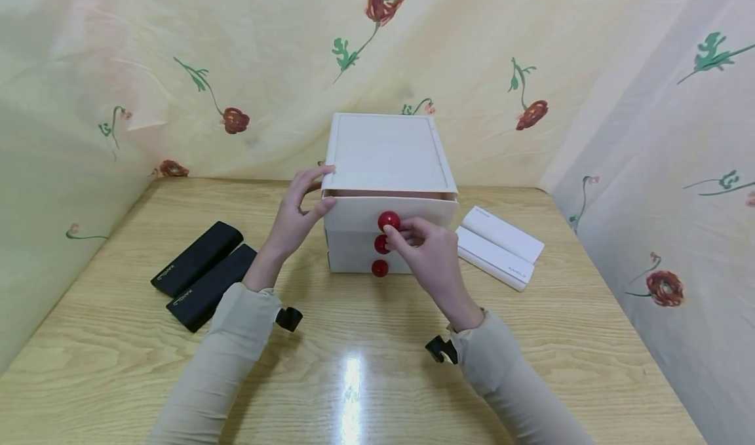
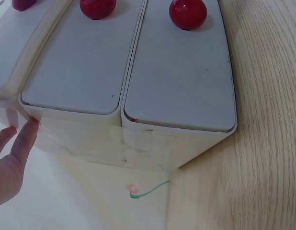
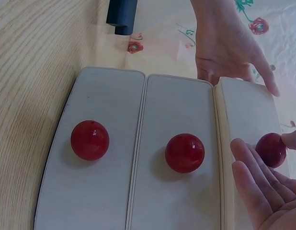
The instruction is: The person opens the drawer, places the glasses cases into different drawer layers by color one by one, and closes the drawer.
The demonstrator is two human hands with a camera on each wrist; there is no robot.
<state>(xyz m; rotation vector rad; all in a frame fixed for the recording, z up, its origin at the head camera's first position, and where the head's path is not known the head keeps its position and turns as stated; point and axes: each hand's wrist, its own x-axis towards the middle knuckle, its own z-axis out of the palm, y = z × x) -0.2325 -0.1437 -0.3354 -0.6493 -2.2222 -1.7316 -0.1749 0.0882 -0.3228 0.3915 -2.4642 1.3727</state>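
Observation:
A white three-drawer box point(image 1: 383, 150) stands at the back of the table, one round red knob on each drawer. Its top drawer point(image 1: 354, 212) is pulled out a little, leaving a narrow gap under the lid. My right hand point(image 1: 433, 251) pinches the top knob point(image 3: 271, 150) between thumb and fingers. The middle knob point(image 3: 185, 153) and bottom knob point(image 3: 90, 140) sit on closed drawers. My left hand point(image 1: 295, 209) touches the box's upper left side, its fingers at the lid edge and its thumb by the top drawer's left end.
Two black oblong cases point(image 1: 197, 258) lie on the wooden table point(image 1: 318, 379) left of the box. To its right are two white oblong cases point(image 1: 501, 235), side by side. A flowered cloth point(image 1: 283, 52) hangs behind the box.

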